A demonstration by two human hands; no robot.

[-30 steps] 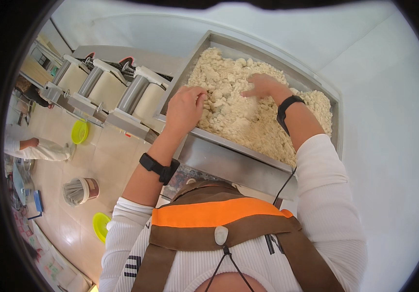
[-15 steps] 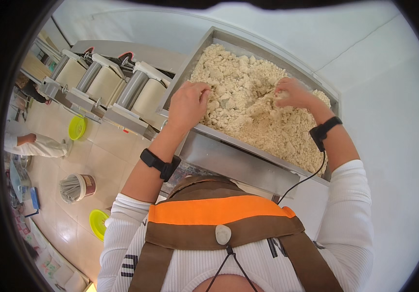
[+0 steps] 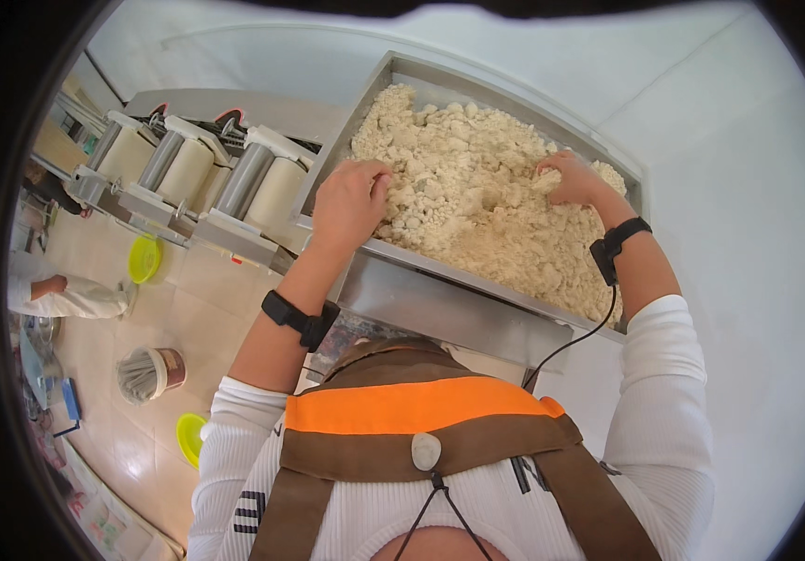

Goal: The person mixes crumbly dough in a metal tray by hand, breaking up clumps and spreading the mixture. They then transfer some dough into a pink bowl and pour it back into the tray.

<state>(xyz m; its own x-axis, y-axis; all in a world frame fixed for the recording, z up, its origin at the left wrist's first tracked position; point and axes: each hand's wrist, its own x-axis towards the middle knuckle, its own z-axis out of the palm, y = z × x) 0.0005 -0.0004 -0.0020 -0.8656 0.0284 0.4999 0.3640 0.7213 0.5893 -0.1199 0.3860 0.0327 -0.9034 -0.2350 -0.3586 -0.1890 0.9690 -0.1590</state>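
"Which step?"
"Working the crumbly dough (image 3: 468, 182) by hand, I'd judge; it's heaped across the tray (image 3: 341, 136)."
"Hands?"
"Right hand (image 3: 575, 179) closed round a clump (image 3: 546, 179); left hand (image 3: 348, 204) curled at the tray's left side; whether it grips anything, I can't tell."
"Next?"
"Probably calls for loosening the right hand; crumbling that clump."

Cream crumbly dough (image 3: 477, 196), silver-grey tray (image 3: 468, 273), brown-and-orange apron (image 3: 421, 409), lime-green basins (image 3: 144, 259)

Black block lettering (image 3: 249, 512), partly covered by the brown apron (image 3: 487, 451), marks the white ribbed shirt (image 3: 356, 514) below the left grip (image 3: 348, 201) and right grip (image 3: 574, 179), only fragments being legible.
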